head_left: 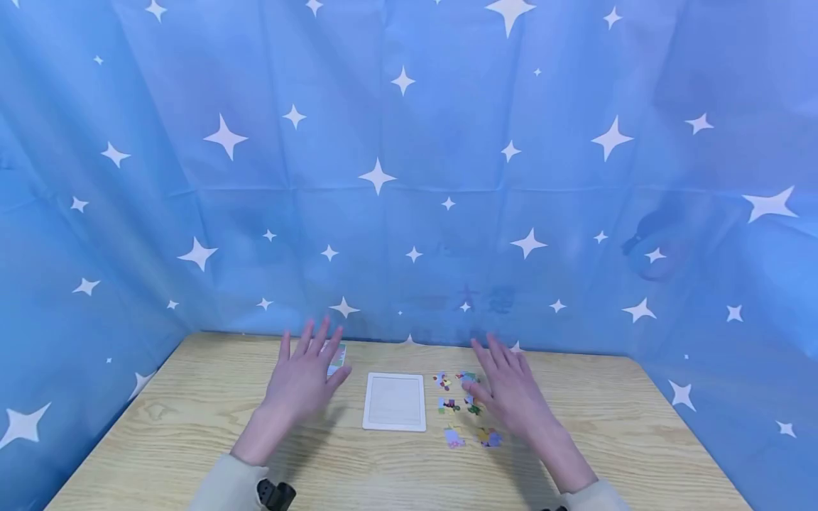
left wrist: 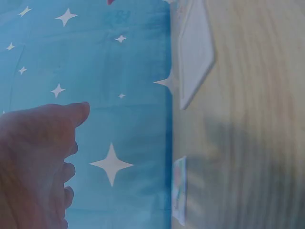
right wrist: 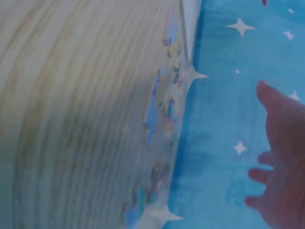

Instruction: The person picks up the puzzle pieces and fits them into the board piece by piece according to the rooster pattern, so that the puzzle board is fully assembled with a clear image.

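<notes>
Tabletop [head_left: 396, 468] of pale wood; puzzle pieces [head_left: 450, 406] atop; starry blue curtain [head_left: 441, 284] behind

Tray [head_left: 394, 402] lies left of puzzle pieces [head_left: 454, 438], on table [head_left: 364, 472].

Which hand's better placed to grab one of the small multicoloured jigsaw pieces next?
Right, I'd judge: the right hand hovers open close by the jigsaw pieces. The left hand is open too, but across the white square tray from them.

The table [head_left: 396, 468] bears 1 tray [head_left: 394, 402], 1 card [head_left: 339, 360] — and puzzle pieces [head_left: 454, 438].
</notes>
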Motion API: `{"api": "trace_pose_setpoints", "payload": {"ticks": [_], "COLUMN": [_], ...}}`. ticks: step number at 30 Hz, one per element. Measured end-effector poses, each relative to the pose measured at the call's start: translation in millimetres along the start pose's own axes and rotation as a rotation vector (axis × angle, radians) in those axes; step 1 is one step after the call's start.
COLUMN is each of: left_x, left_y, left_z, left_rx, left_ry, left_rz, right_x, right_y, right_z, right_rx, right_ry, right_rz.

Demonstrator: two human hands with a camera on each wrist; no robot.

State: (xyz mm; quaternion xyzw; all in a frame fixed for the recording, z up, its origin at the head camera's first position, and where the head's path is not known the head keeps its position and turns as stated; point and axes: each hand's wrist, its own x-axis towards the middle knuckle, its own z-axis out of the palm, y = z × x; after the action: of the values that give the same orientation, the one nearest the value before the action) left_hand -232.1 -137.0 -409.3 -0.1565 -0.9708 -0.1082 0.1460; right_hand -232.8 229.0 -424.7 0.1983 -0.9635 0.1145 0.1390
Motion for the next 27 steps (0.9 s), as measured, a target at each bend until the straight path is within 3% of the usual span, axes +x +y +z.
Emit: {"api": "trace_pose_setpoints", "payload": {"ticks": [4, 13, 21, 27], "left_x": [-8.3, -28.2, -37.4, -39.3], "left_y": [-2.6, -4.9, -0.1, 5.2], "left_z": [6.8, 20.7, 34.8, 40.6], "left_rx": [-0.034, -0.099, -0.195, -0.221], "left_ry": [-0.024, -0.115, -0.187, -0.181], "left_rz": [0.014, 0.074, 0.103, 0.129], "right_x": [2.8, 17.2, 33.7, 41.1], "right_y": [3.3, 7.6, 11.2, 16.6], "right_z": [8.1, 22.9, 41.2, 49.8], "right_rx": [0.125, 0.342, 0.484, 0.565], "right_ry": [-0.041, -0.123, -0.167, -0.183], "right_rz": [-0.037, -0.023, 0.048, 0.095]}}
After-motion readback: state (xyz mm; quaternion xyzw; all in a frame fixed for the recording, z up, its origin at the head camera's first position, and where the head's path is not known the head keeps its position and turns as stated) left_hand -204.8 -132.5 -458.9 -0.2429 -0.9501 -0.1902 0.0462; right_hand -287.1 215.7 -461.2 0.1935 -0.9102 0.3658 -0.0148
